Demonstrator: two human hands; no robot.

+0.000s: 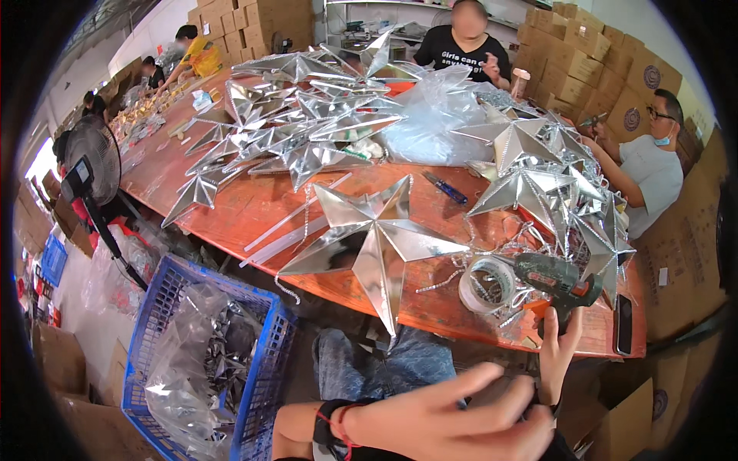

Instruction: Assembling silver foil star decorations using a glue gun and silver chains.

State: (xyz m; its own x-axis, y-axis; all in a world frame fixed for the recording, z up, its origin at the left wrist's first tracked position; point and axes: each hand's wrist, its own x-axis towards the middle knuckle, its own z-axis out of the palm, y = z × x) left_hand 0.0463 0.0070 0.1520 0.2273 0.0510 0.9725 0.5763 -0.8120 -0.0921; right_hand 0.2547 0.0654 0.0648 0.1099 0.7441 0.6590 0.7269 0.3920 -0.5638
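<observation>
Big silver star on red tabletop, tape roll and green gun-like tool right of star, right hand at tool, can't tell its grip, left hand nearer than star, fingers spread

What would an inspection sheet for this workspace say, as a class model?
Surface: scuffed orange table.
Work things: shiny silver five-pointed metallic star; similar stars heaped behind; dark green pistol-shaped tool.
Clutter: pale round tape roll, slim blue-and-black tool, black rectangular phone.
Hands: left hand open, blurred; right hand at the green tool's handle, grip unclear.
Cables: nothing seen.
Surroundings: blue plastic crate, black round fan, brown cardboard boxes, co-workers.
</observation>
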